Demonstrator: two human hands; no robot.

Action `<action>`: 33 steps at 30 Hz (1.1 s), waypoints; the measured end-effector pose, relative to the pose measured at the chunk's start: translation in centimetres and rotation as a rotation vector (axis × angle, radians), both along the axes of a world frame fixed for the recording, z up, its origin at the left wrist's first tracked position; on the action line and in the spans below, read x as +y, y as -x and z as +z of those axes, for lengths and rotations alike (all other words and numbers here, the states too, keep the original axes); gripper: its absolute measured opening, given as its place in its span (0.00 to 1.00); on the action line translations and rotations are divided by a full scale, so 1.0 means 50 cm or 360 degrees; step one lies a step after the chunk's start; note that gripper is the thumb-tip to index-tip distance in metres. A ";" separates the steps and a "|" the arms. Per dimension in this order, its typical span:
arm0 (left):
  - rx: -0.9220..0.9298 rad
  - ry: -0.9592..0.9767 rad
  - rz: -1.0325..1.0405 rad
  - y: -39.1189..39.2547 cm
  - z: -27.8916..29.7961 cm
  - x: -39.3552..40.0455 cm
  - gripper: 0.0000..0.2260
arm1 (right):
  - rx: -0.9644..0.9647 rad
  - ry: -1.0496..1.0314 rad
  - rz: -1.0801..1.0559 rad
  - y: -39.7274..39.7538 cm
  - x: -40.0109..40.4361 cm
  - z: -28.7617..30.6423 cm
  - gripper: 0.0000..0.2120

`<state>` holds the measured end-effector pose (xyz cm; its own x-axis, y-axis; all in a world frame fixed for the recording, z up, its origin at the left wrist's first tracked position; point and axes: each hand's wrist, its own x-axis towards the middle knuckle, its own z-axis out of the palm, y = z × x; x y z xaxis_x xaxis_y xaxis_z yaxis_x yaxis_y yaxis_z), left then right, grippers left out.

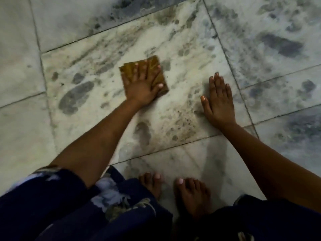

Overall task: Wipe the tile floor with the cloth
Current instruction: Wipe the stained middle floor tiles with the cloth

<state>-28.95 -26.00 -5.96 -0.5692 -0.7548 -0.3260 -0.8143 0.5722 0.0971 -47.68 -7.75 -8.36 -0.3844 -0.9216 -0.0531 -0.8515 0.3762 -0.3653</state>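
A folded mustard-yellow cloth (163, 80) lies flat on the central tile (97, 54) of the pale marble-like floor, which is smeared with dark wet marks and footprints. My left hand (141, 85) presses down on the cloth with fingers spread and thumb along its near right edge, covering most of it. My right hand (218, 101) rests palm-down on the same tile, to the right of the cloth and apart from it, holding nothing.
My bare feet (191, 193) stand on the nearer tile, below the hands. Dark blue patterned clothing (73, 211) fills the bottom of the view. Dark grout lines separate the tiles. Heavier grey stains mark the tiles at the upper right (281, 44).
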 end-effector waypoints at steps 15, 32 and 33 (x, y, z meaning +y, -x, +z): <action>0.0017 0.0158 -0.0077 -0.366 -0.024 0.141 0.30 | 0.0098 -0.0055 0.0393 -0.109 -0.096 -0.021 0.33; 0.0146 0.0178 -0.0402 -0.371 -0.031 0.285 0.27 | 0.0101 -0.0051 0.0375 -0.108 -0.099 -0.019 0.32; 0.0140 0.0183 -0.0307 -0.408 -0.029 0.276 0.27 | 0.0100 -0.0050 0.0379 -0.109 -0.098 -0.019 0.32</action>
